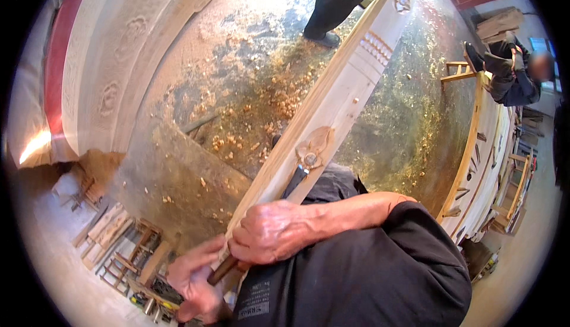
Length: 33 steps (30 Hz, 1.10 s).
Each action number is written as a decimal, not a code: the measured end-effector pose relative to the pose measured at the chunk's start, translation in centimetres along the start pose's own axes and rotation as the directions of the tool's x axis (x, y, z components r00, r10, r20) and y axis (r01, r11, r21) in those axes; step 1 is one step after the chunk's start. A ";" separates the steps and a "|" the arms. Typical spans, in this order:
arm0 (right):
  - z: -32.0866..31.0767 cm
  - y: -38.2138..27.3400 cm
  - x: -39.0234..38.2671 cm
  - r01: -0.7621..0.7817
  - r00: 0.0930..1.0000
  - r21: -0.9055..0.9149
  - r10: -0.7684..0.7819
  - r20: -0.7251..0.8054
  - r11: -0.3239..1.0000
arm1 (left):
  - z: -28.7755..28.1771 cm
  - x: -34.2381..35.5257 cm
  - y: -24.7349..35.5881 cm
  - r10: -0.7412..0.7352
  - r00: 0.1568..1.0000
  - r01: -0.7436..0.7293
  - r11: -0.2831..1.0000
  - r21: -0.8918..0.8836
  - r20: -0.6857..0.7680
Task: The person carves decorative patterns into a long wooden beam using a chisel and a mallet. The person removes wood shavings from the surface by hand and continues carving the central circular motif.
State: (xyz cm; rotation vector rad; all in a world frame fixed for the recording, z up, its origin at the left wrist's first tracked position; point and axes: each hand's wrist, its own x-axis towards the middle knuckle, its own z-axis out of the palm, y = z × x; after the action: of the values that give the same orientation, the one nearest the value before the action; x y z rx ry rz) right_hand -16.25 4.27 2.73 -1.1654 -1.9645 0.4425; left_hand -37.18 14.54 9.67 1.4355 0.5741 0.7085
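A long pale wooden beam (329, 101) runs diagonally from my body to the top, with carved patterns and a flower-like carving (312, 146) near me. My right hand (270, 229) is closed round the wooden handle (222, 270) of a chisel; its metal blade (297, 181) lies along the beam, with the tip just below the flower carving. My left hand (196, 276) is at the handle's rear end, fingers apart and somewhat blurred, thumb low. Whether it touches the handle is unclear.
A person's dark-clad leg (332, 12) stands beside the beam's far end. Another person (510, 72) sits at right by a bench with tools (478, 167). Carved boards (107, 60) stand at left, tools and timber (113, 238) lie lower left, and shavings cover the floor (231, 89).
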 end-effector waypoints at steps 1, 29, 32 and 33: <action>0.1 0.1 0.0 -0.001 1.000 0.006 0.002 -0.018 1.000 | 0.3 0.7 0.3 -0.018 1.000 0.018 0.999 0.046 0.001; -0.1 0.1 0.5 0.062 0.982 0.008 -0.059 -0.180 0.998 | 1.8 2.0 1.8 0.004 0.996 -0.023 0.979 0.203 0.093; -0.5 -0.1 0.6 0.038 0.981 0.012 -0.035 -0.193 0.999 | 1.3 2.6 2.2 0.001 0.989 -0.033 0.977 0.210 0.148; -0.6 -0.1 0.6 0.030 0.980 0.009 -0.028 -0.195 1.000 | 1.0 3.0 2.4 -0.020 0.982 -0.022 0.976 0.215 0.189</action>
State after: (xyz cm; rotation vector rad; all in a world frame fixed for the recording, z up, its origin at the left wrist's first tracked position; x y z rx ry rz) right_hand -15.98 4.69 3.40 -1.1276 -1.8049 0.3118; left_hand -34.62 16.11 12.35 1.6852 0.5127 0.5133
